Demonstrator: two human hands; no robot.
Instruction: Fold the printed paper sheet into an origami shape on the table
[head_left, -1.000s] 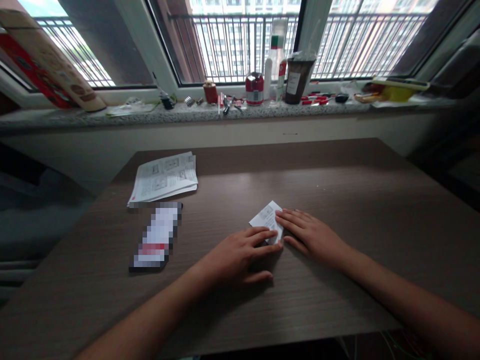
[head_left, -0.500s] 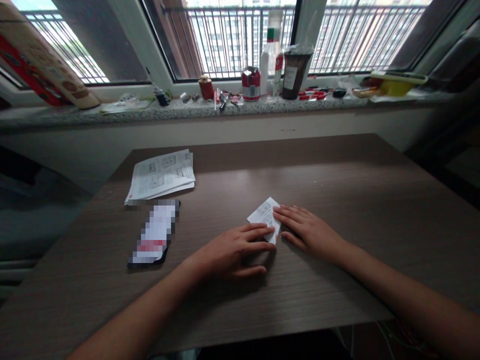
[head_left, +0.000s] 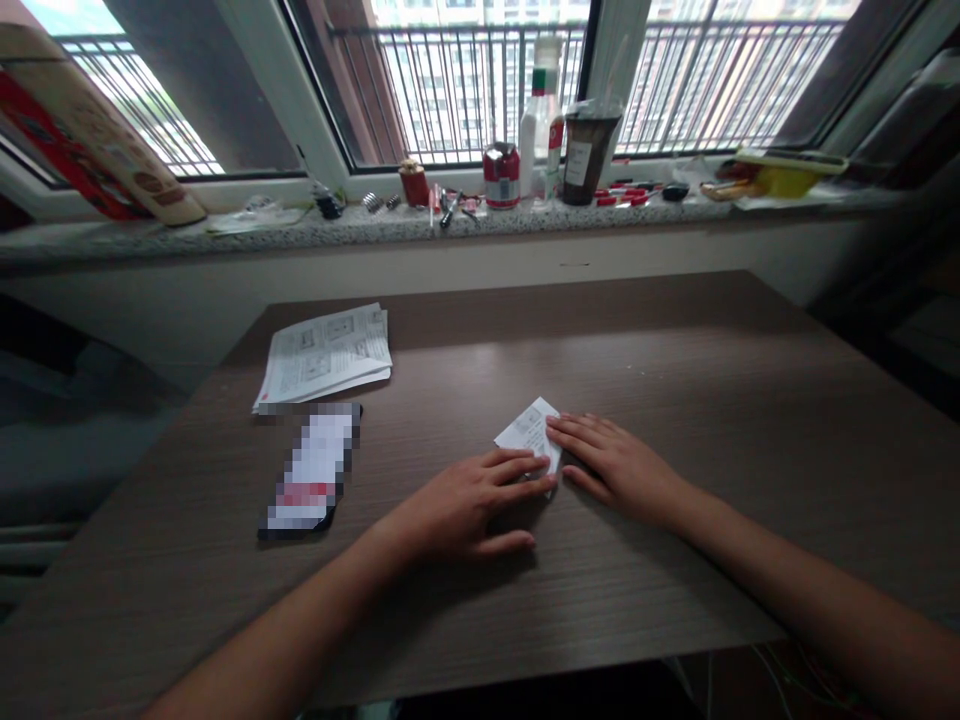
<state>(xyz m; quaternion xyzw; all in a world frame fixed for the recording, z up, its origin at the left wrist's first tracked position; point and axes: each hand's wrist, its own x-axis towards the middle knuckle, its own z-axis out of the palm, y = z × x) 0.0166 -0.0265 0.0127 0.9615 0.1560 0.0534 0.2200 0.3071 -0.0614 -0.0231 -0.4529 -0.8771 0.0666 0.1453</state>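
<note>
A small folded sheet of printed paper (head_left: 529, 428) lies on the table between my hands, one corner pointing away from me. My left hand (head_left: 472, 505) rests with fingers stretched over the paper's near part, hiding some of it; the thumb is held apart. From the other side, the fingertips of my right hand (head_left: 611, 458) lie flat on the paper's right edge, with the thumb on or just above the table. Neither hand grasps the paper; both press on it from above.
Printed sheets (head_left: 326, 350) lie stacked at the table's far left, with a phone (head_left: 311, 470) in front of them. Behind the brown table (head_left: 675, 320), the stone windowsill (head_left: 450, 228) carries a red can (head_left: 501, 175), bottles, a dark cup (head_left: 587, 155) and several small items.
My left fingers have shifted slightly over the near corner of the paper, covering more of it. My right hand stays in place. The camera view has tilted a little.
</note>
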